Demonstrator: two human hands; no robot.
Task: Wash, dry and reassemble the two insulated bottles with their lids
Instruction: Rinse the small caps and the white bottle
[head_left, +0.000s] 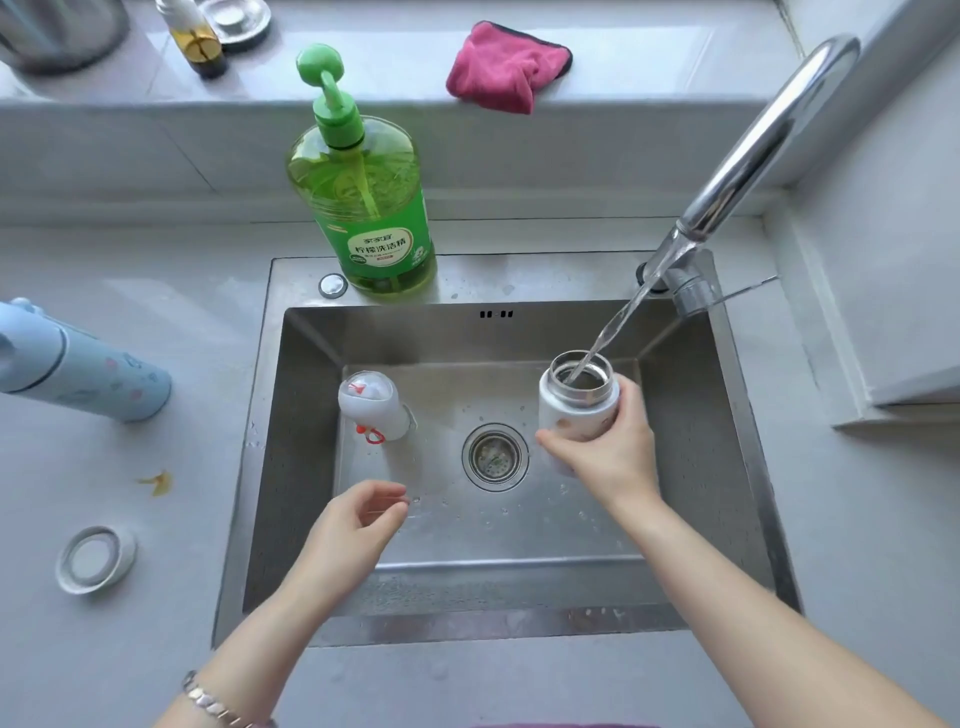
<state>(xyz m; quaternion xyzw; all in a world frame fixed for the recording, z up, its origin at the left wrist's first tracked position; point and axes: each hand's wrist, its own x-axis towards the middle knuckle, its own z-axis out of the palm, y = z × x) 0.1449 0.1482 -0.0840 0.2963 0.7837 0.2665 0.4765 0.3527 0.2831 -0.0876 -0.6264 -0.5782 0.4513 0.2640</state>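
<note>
Head view: right grip (602, 452) wrapped round white insulated bottle (566, 410) under faucet water (617, 319); left grip (358, 519) loosely curled, empty. Probably slippery when wet, rigid, heavier once filled; best held mid-body.

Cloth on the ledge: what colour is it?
The cloth is pink with a dark trim; the head view shows it.

The white bottle (576, 410), open and upright, is held by the right hand (608, 457) over the sink's (306, 415) right side, with water (615, 325) streaming in. Its white, red-strapped lid (370, 405) stands at the sink's left. The blue bottle (88, 371), capped, sits on the table (156, 623) left of the sink.
</note>
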